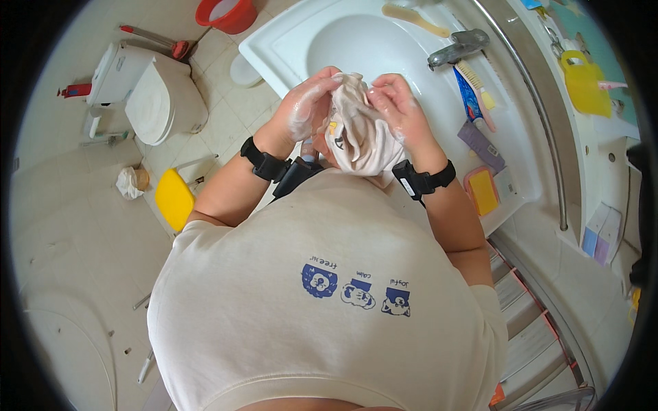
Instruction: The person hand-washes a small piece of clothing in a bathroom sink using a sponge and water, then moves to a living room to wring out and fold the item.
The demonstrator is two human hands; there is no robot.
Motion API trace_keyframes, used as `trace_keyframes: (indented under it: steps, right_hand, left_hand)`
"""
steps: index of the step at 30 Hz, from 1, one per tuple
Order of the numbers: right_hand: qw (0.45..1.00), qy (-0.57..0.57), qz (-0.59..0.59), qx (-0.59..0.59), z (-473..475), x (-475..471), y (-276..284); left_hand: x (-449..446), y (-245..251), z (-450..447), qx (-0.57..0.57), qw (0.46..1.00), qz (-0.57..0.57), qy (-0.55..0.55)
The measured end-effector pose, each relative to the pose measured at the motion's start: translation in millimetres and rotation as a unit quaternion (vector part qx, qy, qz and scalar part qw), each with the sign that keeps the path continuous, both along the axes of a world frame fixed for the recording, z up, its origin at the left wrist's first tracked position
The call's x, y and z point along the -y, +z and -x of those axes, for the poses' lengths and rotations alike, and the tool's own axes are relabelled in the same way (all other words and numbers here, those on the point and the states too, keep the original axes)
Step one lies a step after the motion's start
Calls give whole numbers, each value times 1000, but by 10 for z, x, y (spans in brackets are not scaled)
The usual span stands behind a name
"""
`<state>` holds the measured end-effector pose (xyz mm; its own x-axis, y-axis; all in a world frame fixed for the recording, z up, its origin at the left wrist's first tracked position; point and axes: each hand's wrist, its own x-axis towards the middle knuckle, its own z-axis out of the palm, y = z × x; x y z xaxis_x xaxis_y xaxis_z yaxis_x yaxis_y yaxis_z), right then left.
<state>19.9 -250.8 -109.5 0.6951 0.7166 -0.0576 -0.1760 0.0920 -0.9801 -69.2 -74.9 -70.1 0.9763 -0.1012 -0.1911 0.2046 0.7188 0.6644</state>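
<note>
A wet, crumpled white garment [360, 136] with a small yellow and black print hangs between my hands, in front of my shirt and over the near side of the sink. My left hand [306, 108] grips its upper left edge, thumb near the top. On the other side, my right hand [406, 113] pinches the cloth's upper right edge with bent fingers. White suds coat both hands. The white washbasin [360, 43] lies just beyond them, with a grey faucet [457, 49] at its right.
On the basin ledge lie a wooden-coloured brush [416, 19], a scrub brush [475, 85], a blue toothpaste tube [467, 95], a purple tube [482, 145] and a yellow soap box [483, 191]. A toilet [159, 103], yellow stool [175, 199] and red bucket [234, 19] stand left.
</note>
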Motion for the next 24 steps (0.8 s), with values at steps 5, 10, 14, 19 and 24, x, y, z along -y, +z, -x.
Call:
trace_keyframes:
  steps: [5, 10, 14, 19, 24]
  right_hand:
    - [991, 20, 44, -123, -5, 39, 221]
    - [988, -86, 15, 130, 249, -248, 550]
    - [912, -187, 172, 322, 235, -583, 716]
    - [749, -136, -48, 647, 346, -793, 968]
    - [885, -285, 86, 357, 537, -1031, 1200]
  left_hand:
    - [54, 1, -13, -10, 994, -85, 75]
    - [192, 126, -131, -86, 978, -68, 178]
    - [331, 333, -197, -170, 948, -150, 223]
    - [80, 517, -131, -65, 981, -65, 170]
    - [-108, 491, 165, 17, 979, -128, 160]
